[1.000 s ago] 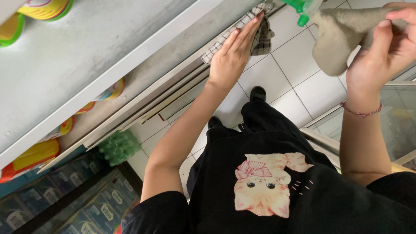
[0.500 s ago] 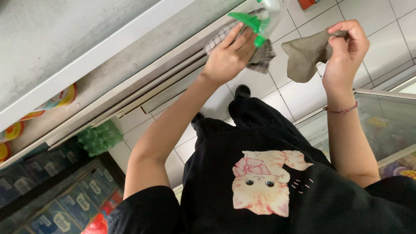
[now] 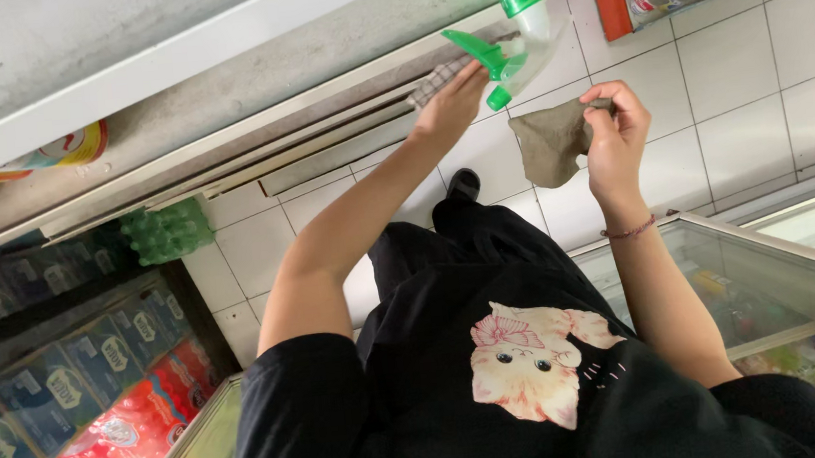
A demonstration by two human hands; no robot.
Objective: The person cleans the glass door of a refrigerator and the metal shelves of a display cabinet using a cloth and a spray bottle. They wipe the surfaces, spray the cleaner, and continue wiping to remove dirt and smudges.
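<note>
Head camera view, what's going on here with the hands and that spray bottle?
A person in a black shirt stands on a white tiled floor beside a shelf unit. Their left hand presses a checked cloth against the shelf edge, close to a green spray bottle. Their right hand holds a crumpled grey cloth up in the air, pinched between the fingers. A glass-topped freezer stands at their right side.
</note>
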